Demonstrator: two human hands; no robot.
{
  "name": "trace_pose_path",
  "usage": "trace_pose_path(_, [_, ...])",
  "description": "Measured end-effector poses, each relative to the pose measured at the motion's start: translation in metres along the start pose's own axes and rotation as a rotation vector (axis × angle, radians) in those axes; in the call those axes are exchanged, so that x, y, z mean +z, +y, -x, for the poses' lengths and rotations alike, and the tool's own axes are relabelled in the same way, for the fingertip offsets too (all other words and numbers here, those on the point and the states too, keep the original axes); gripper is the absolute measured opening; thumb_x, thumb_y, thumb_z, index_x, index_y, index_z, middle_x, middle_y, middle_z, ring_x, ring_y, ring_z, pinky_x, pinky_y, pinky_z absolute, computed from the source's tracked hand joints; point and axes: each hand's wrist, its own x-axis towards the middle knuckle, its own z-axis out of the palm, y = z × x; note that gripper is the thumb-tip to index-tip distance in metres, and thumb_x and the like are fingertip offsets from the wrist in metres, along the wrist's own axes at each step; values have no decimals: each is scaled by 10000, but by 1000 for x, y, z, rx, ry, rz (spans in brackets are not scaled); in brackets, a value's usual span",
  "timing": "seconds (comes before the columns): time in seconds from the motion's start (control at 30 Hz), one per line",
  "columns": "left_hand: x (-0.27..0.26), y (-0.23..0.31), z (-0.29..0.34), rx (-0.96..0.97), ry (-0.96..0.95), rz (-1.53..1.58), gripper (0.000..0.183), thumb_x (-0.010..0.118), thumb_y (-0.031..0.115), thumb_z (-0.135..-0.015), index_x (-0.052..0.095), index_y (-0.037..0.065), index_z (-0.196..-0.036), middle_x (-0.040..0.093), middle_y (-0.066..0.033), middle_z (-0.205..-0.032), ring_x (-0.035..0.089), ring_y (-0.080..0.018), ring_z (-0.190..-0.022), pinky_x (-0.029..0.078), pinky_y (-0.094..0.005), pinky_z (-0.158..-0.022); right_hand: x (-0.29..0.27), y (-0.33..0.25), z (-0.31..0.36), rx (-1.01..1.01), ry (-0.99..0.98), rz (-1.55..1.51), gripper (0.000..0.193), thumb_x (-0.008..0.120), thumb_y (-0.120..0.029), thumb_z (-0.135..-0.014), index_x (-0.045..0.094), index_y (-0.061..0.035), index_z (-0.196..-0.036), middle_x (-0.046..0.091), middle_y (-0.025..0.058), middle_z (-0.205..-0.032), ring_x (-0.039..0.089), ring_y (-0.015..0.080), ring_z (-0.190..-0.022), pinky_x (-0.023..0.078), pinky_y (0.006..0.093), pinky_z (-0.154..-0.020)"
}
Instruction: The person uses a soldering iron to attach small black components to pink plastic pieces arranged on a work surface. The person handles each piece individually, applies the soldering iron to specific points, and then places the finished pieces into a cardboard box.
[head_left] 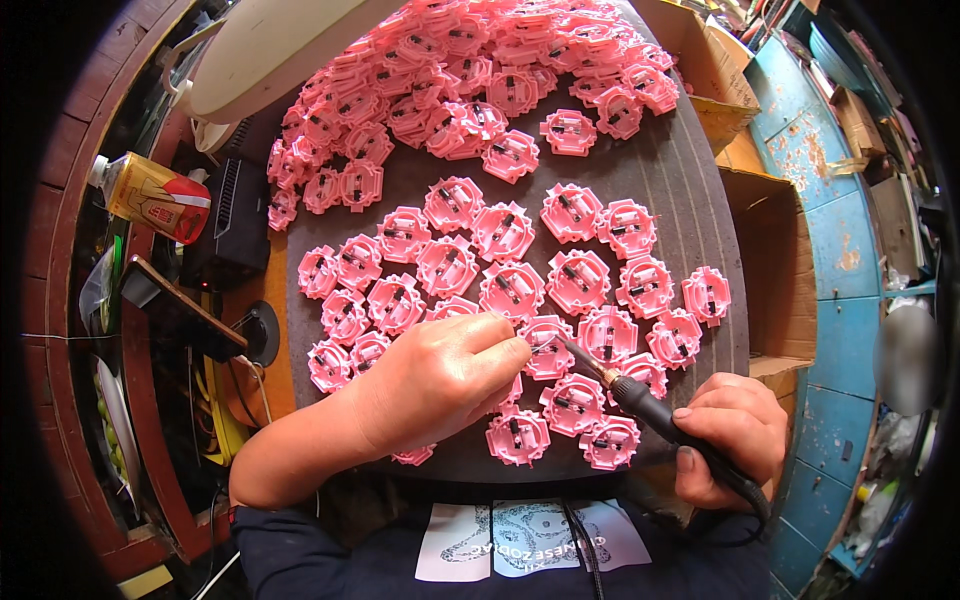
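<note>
My right hand (735, 440) grips the black handle of a soldering iron (648, 402). The iron's thin metal tip reaches a round pink plastic part (548, 348) near the middle of the board. My left hand (455, 365) comes in from the left, its fingers pinched together beside that same part. Whatever lies between those fingers is hidden or too fine to name. Around both hands lie several like pink parts, such as one pink part (518, 436) near me, each with small black and metal pieces inside. The left hand covers some of them.
A big heap of pink parts (440, 90) fills the far end of the dark board (690, 200). A white lamp head (270, 60) overhangs the far left. Left of the board are a drink bottle (158, 197) and a phone (180, 305); cardboard boxes (770, 270) stand right.
</note>
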Motion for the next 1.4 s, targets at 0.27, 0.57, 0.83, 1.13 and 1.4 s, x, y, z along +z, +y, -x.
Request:
trace_pose_path(0.27, [2, -1, -2, 7, -1, -5, 215, 767, 0, -855, 686, 3, -1054, 672, -128, -943, 701, -331, -827, 578, -415, -722, 0, -2, 0, 15, 0, -4, 294, 771, -66, -743, 705, 33, -1012, 657, 126, -708, 655, 271, -558, 540, 364, -525])
trace_pose_path(0.57, [-3, -2, 3, 11, 43, -11, 242, 795, -9, -812, 685, 8, -1027, 672, -110, -931, 699, -310, -799, 576, -411, -690, 0, -6, 1, 48, 36, 8, 305, 782, -90, -744, 704, 18, -1018, 661, 129, -718, 648, 270, -559, 538, 371, -533])
trace_pose_path(0.83, [-4, -4, 10, 10, 53, -19, 227, 803, -16, -794, 688, 11, -988, 672, -105, -905, 697, -305, -789, 571, -397, -674, 8, -2, -6, -6, -12, -40, 318, 780, -49, -735, 704, 31, -1033, 668, 138, -728, 643, 272, -552, 530, 370, -524])
trace_pose_path(1.13, [-1, -7, 7, 16, 54, -21, 215, 792, 4, -806, 688, 34, -991, 678, -91, -907, 702, -301, -795, 570, -403, -679, 10, -2, -7, -11, -19, -31, 309, 783, -44, -735, 707, 35, -1024, 666, 134, -725, 625, 266, -537, 513, 367, -507])
trace_pose_path(1.4, [-1, -6, 7, 24, 68, -17, 220, 796, 3, -799, 683, 34, -986, 673, -92, -901, 700, -302, -791, 567, -406, -675, 11, -1, -8, -16, -13, -29, 306, 783, -42, -733, 708, 36, -1020, 662, 134, -720, 620, 268, -532, 507, 366, -501])
